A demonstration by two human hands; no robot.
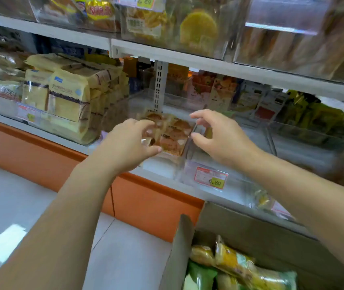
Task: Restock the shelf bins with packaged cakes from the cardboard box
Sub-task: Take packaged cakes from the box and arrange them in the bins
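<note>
Head view showed one packaged cake (pixel 173 135), brown pieces in clear wrap, lying in a clear shelf bin (pixel 162 166) on the lower shelf, between both hands; its long axis seemed to run front to back, away from the person; the left hand (pixel 131 141) curled round its left edge, thumb beneath, fingers on top; the right hand (pixel 217 137) stood at its right edge, thumb and forefinger apart, contact unclear; both hands were equally near, so seating it probably meant pushing straight back; the cardboard box (pixel 179 248) stood below right, well apart, holding at least four yellow and green packs (pixel 238 262).
</note>
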